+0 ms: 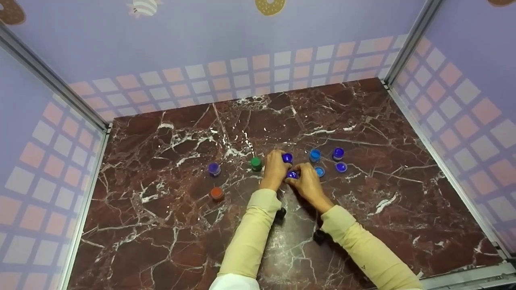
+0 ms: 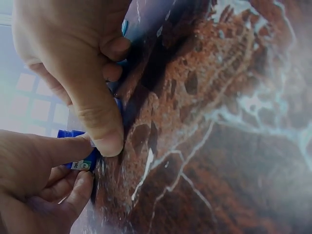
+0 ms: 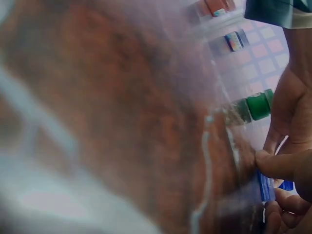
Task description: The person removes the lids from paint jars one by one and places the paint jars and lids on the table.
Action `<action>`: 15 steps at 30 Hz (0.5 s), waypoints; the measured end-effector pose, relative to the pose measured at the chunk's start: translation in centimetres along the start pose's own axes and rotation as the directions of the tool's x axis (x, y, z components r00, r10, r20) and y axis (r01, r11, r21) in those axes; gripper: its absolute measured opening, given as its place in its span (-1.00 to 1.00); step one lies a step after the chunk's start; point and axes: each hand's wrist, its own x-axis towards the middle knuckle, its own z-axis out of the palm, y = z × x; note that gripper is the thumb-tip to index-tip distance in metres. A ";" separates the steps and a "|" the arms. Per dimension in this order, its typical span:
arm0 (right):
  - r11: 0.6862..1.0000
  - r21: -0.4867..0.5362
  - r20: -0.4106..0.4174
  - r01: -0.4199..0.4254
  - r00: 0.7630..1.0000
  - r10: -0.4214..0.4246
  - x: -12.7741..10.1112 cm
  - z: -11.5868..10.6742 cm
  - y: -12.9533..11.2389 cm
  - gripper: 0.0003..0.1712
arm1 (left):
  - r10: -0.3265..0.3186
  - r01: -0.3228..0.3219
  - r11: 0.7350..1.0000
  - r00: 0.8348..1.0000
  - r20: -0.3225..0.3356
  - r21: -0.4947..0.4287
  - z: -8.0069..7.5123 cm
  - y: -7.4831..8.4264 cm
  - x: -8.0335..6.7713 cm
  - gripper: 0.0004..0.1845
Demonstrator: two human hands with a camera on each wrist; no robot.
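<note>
Both my hands met on one small blue-purple pot (image 1: 292,175) near the middle of the marble table (image 1: 161,241). My left hand (image 1: 275,169) had its thumb and curled fingers pinched on it, and my right hand (image 1: 307,183) pinched it from the other side, thumb on top in the left wrist view.

The pot carried a small pale label (image 2: 79,165) on its side; something was printed there, but it was too small and blurred for me to read. The striped label on a pot far off in the right wrist view was no clearer.

From the head view the pot stood on the table with its round top facing up, so its short axis ran upright; whether it was a touch tilted I could not tell.

Just behind my fingers stood another purple pot (image 1: 287,157). A green pot (image 1: 256,163) stood just beside my left hand. Right of my hands were two light blue pots (image 1: 315,155) and two more purple ones (image 1: 338,153). Well apart on the left stood a violet pot (image 1: 214,168) and an orange pot (image 1: 217,193).
</note>
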 end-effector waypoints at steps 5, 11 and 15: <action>1.000 -0.008 -0.020 0.024 1.000 -0.024 -0.1 0.3 -0.2 -0.59 | 0.005 -0.005 1.000 1.000 -0.019 0.012 -0.1 0.0 -0.1 -0.62; 1.000 -0.025 -0.041 0.016 0.999 -0.017 -0.3 0.5 -0.2 -0.58 | 0.007 -0.007 1.000 1.000 -0.004 0.020 0.0 0.0 -0.2 -0.63; 0.999 -0.050 -0.023 0.010 1.000 -0.011 -0.4 0.4 -0.3 -0.58 | -0.016 0.015 0.999 0.999 0.028 0.038 0.0 0.2 -0.2 -0.63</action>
